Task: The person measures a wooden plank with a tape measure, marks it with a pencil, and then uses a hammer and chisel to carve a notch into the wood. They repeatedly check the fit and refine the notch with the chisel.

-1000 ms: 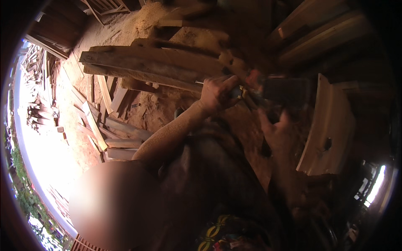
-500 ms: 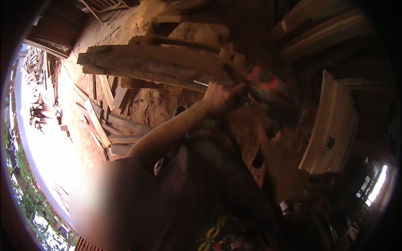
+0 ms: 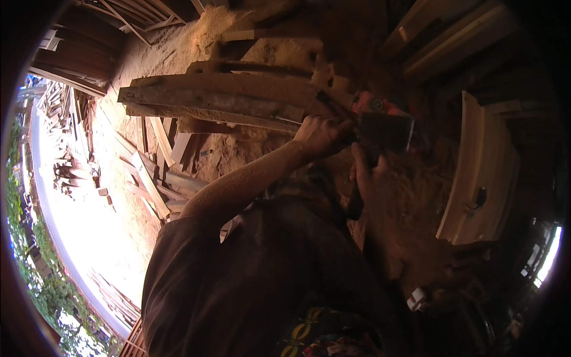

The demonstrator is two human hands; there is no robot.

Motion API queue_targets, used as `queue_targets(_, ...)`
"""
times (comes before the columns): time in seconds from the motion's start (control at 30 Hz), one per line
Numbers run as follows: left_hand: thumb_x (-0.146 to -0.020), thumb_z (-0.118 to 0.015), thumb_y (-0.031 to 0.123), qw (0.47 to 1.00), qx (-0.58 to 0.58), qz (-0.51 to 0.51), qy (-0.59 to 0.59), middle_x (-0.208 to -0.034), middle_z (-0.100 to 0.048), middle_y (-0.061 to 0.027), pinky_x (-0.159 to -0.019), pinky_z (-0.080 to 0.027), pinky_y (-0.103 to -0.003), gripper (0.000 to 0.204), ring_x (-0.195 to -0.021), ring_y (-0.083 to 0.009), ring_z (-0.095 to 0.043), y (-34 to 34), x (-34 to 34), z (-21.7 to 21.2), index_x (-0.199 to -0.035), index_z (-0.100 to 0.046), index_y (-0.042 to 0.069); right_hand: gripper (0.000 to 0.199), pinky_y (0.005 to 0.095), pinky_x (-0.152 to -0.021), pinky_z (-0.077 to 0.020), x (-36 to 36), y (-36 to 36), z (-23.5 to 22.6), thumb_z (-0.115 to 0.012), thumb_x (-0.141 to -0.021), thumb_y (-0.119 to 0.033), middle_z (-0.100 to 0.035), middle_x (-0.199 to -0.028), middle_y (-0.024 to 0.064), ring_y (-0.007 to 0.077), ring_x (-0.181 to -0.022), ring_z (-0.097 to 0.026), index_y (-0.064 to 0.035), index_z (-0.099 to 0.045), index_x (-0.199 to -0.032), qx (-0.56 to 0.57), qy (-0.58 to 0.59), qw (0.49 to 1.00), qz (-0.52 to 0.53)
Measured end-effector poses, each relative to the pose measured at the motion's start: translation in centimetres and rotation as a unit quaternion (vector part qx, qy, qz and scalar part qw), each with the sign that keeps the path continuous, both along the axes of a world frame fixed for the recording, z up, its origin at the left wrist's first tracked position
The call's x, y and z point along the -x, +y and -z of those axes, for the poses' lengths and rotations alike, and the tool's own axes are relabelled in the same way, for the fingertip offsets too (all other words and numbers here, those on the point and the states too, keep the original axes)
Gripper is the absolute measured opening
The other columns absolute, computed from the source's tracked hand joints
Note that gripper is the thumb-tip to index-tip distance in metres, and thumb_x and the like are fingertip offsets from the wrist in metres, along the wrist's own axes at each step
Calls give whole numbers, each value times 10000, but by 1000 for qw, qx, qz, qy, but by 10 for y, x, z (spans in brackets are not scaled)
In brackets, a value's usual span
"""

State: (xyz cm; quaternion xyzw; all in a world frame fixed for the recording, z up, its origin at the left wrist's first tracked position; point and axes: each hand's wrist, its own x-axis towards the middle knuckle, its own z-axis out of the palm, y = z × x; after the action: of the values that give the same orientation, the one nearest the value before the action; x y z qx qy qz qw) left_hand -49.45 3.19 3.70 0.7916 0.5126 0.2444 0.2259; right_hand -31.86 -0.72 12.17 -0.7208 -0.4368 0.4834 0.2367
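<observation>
— What's the biggest thing there?
— A stack of rough planks (image 3: 220,101) lying over the sawdust floor (image 3: 148,65), long axis running left to right, one end toward the saw.
— And the saw?
— A red and black power saw (image 3: 383,122) at the planks' right end; its blade is hidden.
— The hands?
— The left hand (image 3: 321,135) is closed on its handle. The right hand (image 3: 369,178) sits below it in shadow; I cannot tell its grip.

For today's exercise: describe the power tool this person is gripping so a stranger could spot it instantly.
Start at the long weathered timber beam lying across the sawdust-covered ground. Follow it to its right end, where both hands meet: the left hand and right hand grip a chainsaw. Its red-orange top and dark body stand out among bare wood.
</observation>
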Motion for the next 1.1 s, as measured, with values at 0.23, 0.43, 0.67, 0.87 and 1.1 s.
queue_targets(0.23,-944,-676,318,997,43,27,51,-891,-759,-142,-632,-586,-506,295,-798,-366,-765,1,-10,22,-1192,-624,167,367,291,-509,-425,-8,0,47,-782,-969,-378,-604,-639,4,101,-528,-573,-41,-646,-919,11,131,991,27)
queue_targets(0.43,-982,-627,300,992,92,21,89,-936,-767,-147,-685,-602,-505,285,-848,-373,-773,6,-11,13,-1228,-618,156,397,317,-544,-444,-14,2,67,-721,-995,-420,-612,-658,19,129,-555,-582,-33,-640,-1022,35,133,990,28)
queue_targets(0.67,-962,-674,347,992,68,2,103,-926,-773,-125,-686,-607,-493,315,-876,-342,-778,13,-10,12,-1221,-649,169,302,259,-490,-391,-13,12,74,-741,-1007,-344,-543,-667,-32,75,-531,-526,-74,-624,-1077,20,194,981,22)
queue_targets(0.87,-919,-739,383,999,-32,-9,2,-911,-765,-98,-650,-601,-474,405,-816,-304,-767,3,-6,8,-1262,-675,178,390,308,-560,-448,-28,-1,94,-758,-983,-402,-616,-694,9,109,-565,-576,-30,-676,-1062,-62,76,995,-4)
queue_targets(1.1,-902,-752,433,997,-74,11,13,-915,-735,-64,-655,-598,-456,408,-784,-302,-747,-14,1,29,-1230,-695,196,305,289,-600,-492,-53,-27,0,-817,-951,-297,-657,-725,12,96,-616,-616,-33,-705,-1054,-24,0,997,72)
